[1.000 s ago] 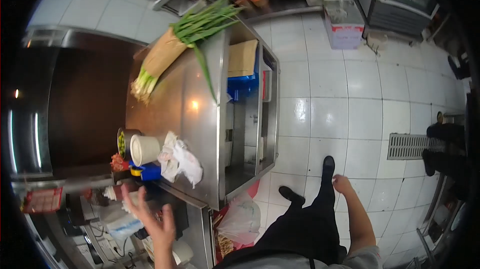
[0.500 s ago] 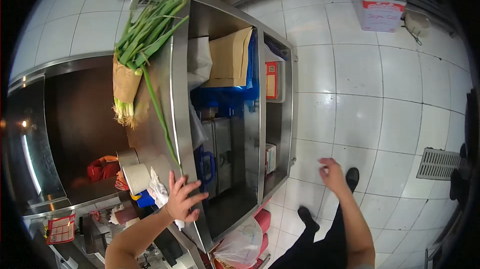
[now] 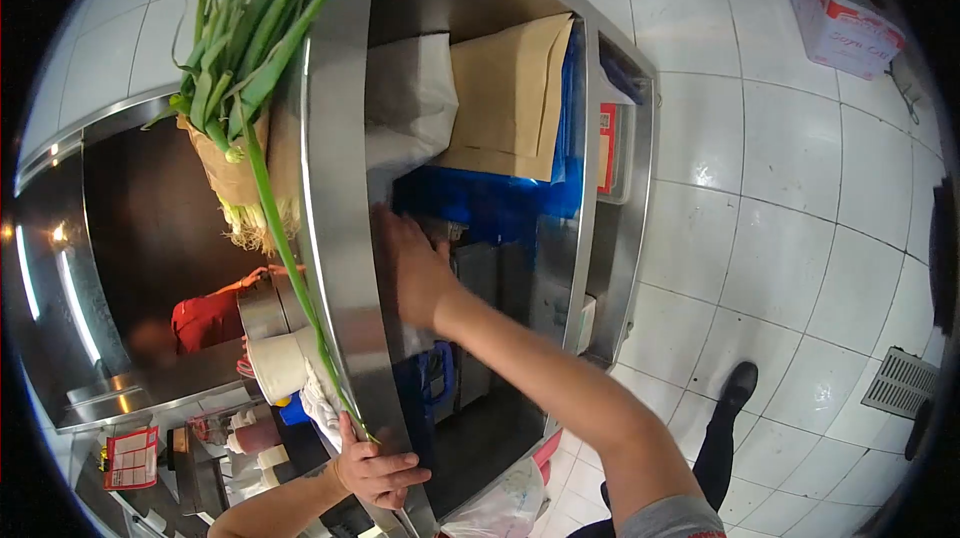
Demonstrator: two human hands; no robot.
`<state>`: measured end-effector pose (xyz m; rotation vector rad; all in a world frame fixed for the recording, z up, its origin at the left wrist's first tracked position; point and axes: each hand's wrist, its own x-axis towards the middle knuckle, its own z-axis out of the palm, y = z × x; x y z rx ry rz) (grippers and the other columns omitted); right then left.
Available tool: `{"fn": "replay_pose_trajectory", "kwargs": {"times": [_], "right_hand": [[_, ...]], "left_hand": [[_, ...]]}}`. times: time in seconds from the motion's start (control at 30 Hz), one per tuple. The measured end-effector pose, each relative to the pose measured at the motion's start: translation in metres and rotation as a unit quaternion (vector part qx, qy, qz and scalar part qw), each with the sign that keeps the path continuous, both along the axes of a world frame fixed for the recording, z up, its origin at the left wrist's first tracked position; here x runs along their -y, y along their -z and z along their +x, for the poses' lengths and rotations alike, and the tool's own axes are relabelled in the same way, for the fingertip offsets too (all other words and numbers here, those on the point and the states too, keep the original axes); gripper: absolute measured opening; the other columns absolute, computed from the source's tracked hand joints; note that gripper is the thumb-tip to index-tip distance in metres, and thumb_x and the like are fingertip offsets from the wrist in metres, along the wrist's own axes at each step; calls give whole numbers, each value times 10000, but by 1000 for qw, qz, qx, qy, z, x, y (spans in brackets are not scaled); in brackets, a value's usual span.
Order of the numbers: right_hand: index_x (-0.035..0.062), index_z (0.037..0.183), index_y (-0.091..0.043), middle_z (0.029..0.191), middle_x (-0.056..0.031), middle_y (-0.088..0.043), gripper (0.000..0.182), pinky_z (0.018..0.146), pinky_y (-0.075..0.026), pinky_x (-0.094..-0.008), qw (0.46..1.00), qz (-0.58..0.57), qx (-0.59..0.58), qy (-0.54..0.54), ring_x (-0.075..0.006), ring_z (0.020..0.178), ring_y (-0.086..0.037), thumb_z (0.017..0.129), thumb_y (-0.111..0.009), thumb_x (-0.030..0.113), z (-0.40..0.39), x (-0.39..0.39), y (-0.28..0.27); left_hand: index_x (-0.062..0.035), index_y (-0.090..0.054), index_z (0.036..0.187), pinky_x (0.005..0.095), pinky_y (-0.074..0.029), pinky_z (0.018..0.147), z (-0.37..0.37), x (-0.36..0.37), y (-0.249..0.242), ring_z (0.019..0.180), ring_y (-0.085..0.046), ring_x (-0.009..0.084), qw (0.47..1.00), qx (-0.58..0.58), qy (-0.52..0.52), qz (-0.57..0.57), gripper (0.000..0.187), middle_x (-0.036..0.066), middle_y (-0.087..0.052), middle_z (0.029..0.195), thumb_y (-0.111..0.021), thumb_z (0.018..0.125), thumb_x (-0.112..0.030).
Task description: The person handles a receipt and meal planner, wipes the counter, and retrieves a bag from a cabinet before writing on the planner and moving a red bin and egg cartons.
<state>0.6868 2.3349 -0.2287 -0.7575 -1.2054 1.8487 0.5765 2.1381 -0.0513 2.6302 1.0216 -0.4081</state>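
Note:
A bunch of green onions (image 3: 262, 48) wrapped in brown paper (image 3: 220, 160) lies on the steel counter. One long green stalk (image 3: 290, 263) trails from it along the counter edge. My left hand (image 3: 382, 473) is at the tip of that stalk, thumb and curled fingers closed around it at the edge. Beneath the countertop, my right hand (image 3: 415, 268) reaches into the open shelf, blurred by motion, beside clear plastic (image 3: 410, 103) and brown paper sheets (image 3: 505, 98). Its fingers are partly hidden, so I cannot tell whether it holds anything.
The steel shelf unit (image 3: 345, 188) holds blue plastic (image 3: 490, 188) and a blue-handled item (image 3: 438, 373). A white tub (image 3: 278, 366) and a white cloth (image 3: 320, 403) stand near my left arm. A cardboard box (image 3: 850, 18) and a drain grate (image 3: 903, 383) are on the tiled floor.
My right hand has moved left from over the floor into the shelf. My left hand's spread fingers have curled in at the stalk tip. The view has shifted closer to the counter.

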Motion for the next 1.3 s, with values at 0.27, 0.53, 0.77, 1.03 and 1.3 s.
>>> {"fn": "replay_pose_trajectory", "kwargs": {"times": [0.27, 0.53, 0.77, 1.03, 1.3], "right_hand": [[94, 1382, -329, 1422, -186, -281, 625, 1037, -260, -469, 880, 393, 238, 122, -352, 1338, -214, 805, -511, 252, -8, 110, -40], [55, 1218, -449, 1229, -249, -382, 456, 745, -524, -426, 994, 30, -97, -35, -393, 973, -542, 773, -538, 105, -6, 136, -34], [63, 1203, -464, 1169, -244, -451, 413, 685, -536, -426, 992, 48, -105, -42, -388, 858, -611, 797, -534, 95, -47, 187, -29], [91, 1249, -445, 1155, -241, -523, 471, 820, -489, -443, 976, 162, -137, -57, -408, 1000, -565, 789, -534, 51, -42, 81, 4], [45, 1335, -354, 1295, -144, -471, 557, 994, -361, -343, 939, -71, -335, -6, -252, 1217, -424, 870, -539, 290, -172, 0, -63]], "left_hand": [[-299, -691, 1029, 659, 81, 1034, -10, 11, -8, 1374, -137, 253, 997, -56, 46, -15, 424, -63, -478, 1296, -521, 646, -362], [-272, -702, 995, 519, -6, 1062, -12, 10, -4, 1284, -284, 179, 998, -34, 51, -9, 405, -8, -506, 1269, -515, 645, -355], [-202, -710, 981, 403, -113, 1085, 11, -9, 6, 1213, -417, 206, 998, 35, 36, 35, 390, 68, -524, 1235, -483, 692, -332], [-244, -702, 1004, 626, 68, 1050, 1, 1, -8, 1395, -108, 266, 996, -76, 31, -28, 420, 0, -455, 1335, -478, 666, -353], [-259, -695, 1039, 573, -8, 1060, -2, 8, -5, 1207, -433, 264, 1000, -25, 12, 6, 463, 1, -463, 1332, -486, 633, -331]]}}
